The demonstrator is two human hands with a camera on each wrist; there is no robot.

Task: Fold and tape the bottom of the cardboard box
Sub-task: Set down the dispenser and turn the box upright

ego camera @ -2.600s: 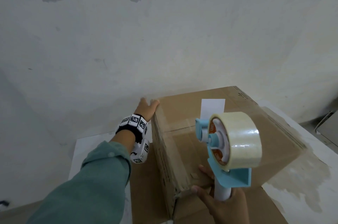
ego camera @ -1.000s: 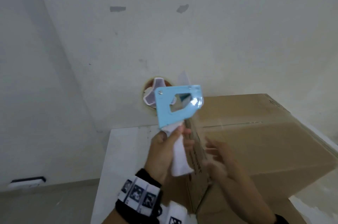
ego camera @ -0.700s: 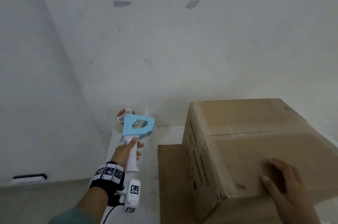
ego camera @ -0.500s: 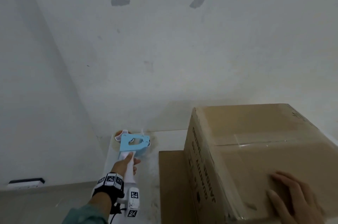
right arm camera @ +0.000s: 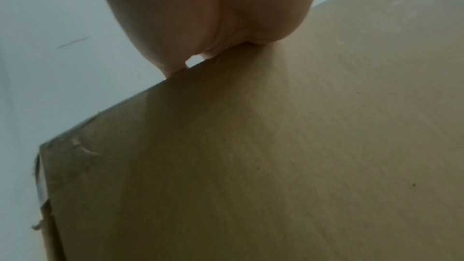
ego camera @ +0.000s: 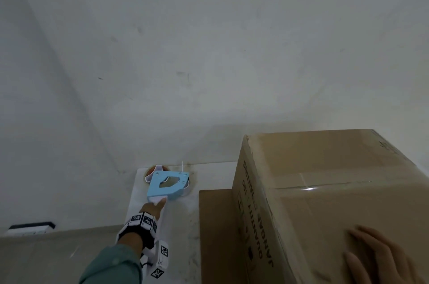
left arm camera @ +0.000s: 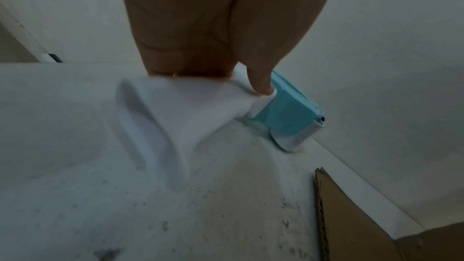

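Note:
The brown cardboard box (ego camera: 325,163) stands on the right of the white table (ego camera: 178,225), flaps closed, with clear tape (ego camera: 308,188) along its top seam. My right hand (ego camera: 376,258) lies flat on the box's near top face, fingers straight; the right wrist view shows the palm (right arm camera: 200,17) pressed on the cardboard (right arm camera: 276,146). The blue tape dispenser (ego camera: 167,185) lies on its side at the table's far left corner. My left hand (ego camera: 151,209) holds its white handle (left arm camera: 175,118), thumb by the blue frame (left arm camera: 288,114); the other fingers are hidden behind the handle.
A flat cardboard sheet (ego camera: 216,225) lies on the table under and left of the box; its corner (left arm camera: 351,225) shows in the left wrist view. White walls close off the back and left. A dark wall fitting (ego camera: 30,228) sits low at left.
The dispenser passed from my right hand to my left, which carried it left and set it down at the table's far corner. My right hand came to rest flat on the box.

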